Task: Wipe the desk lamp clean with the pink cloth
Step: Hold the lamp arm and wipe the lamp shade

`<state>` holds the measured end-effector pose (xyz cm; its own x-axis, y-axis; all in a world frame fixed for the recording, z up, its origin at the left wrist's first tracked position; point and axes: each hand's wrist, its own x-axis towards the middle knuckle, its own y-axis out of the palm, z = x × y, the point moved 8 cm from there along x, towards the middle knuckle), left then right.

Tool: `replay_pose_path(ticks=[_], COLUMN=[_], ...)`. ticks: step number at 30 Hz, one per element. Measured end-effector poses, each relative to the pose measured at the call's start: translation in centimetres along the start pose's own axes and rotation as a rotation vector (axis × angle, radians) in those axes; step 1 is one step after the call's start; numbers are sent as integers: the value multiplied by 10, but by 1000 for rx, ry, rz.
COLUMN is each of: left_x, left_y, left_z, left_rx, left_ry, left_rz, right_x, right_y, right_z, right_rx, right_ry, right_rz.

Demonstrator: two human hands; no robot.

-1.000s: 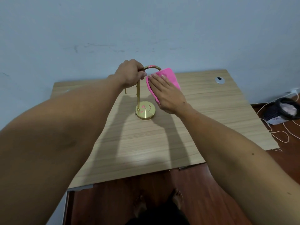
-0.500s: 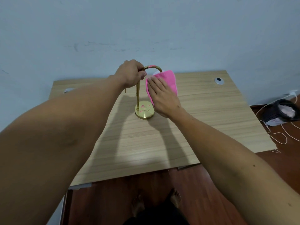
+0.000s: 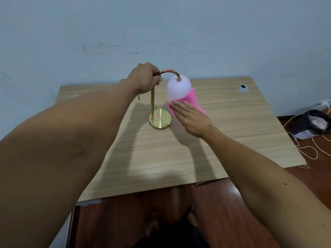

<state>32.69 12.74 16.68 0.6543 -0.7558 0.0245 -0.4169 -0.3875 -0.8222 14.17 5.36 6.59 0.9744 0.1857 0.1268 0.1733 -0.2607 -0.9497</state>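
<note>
A gold desk lamp (image 3: 160, 120) stands near the back middle of the wooden desk (image 3: 161, 151), with a round base, a thin stem and a curved neck. Its white globe shade (image 3: 178, 87) hangs from the neck's right end. My left hand (image 3: 146, 77) grips the top of the stem where the neck bends. My right hand (image 3: 192, 118) lies flat against the pink cloth (image 3: 194, 101), pressing it to the lower right side of the globe. Part of the cloth is hidden under my fingers.
A pale wall runs close behind the desk. A round cable hole (image 3: 243, 87) sits at the desk's back right corner. On the red-brown floor at right lie a dark basket (image 3: 312, 123) and white cables (image 3: 308, 149). My bare feet (image 3: 172, 219) show below the front edge.
My right hand has slid down with the cloth, from covering the globe to its lower side, so the white globe now shows. My left hand has kept its hold on the stem.
</note>
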Motion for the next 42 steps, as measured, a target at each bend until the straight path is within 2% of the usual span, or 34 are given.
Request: replay_pose_path(ticks=[5, 6, 8, 11, 13, 15, 16, 18, 21, 23, 26, 30, 31, 32, 35, 37, 42], left_x=[1, 1, 0, -1, -2, -3, -3, -3, -2, -3, -2, -2, -1, -1, 0, 0, -1], left_y=[2, 2, 2, 2, 2, 2, 2, 1, 1, 1, 1, 1, 2, 1, 2, 2, 3], left_z=[2, 2, 3, 2, 0, 0, 0, 0, 1, 0, 0, 0, 1, 1, 2, 1, 1], left_rx=[-11, -11, -13, -5, 0, 7, 9, 9, 6, 6, 3, -4, -9, -14, -5, -2, -2], left_ry=[-4, -8, -11, -5, -4, -6, -10, -16, -16, -18, -21, -18, -19, -23, -22, -22, -28], left_rz=[7, 7, 1, -1, 3, 8, 10, 12, 7, 4, 10, 3, -3, -10, -19, -19, -25], right_x=[-32, -39, -54, -70, -64, -50, -42, -17, 24, 36, 32, 14, 14, 17, 27, 28, 18], right_y=[6, 6, 5, -1, -9, -23, -31, -48, -63, -67, -55, -21, -18, -20, -52, -51, -22], right_z=[-23, -35, -63, -100, -112, -119, -120, -112, -78, -60, -65, -80, -78, -76, -62, -59, -76], right_rx=[191, 266, 459, 851, 1030, 1114, 1137, 1166, 1161, 1101, 1210, 1452, 1487, 1475, 1205, 1169, 1431], right_ry=[86, 198, 541, 1105, 1296, 1391, 1394, 1287, 971, 828, 897, 1213, 1226, 1180, 873, 839, 1221], right_rz=[-47, -13, 39, -106, -238, -375, -439, -494, -390, -413, -485, -386, -369, -384, -565, -586, -371])
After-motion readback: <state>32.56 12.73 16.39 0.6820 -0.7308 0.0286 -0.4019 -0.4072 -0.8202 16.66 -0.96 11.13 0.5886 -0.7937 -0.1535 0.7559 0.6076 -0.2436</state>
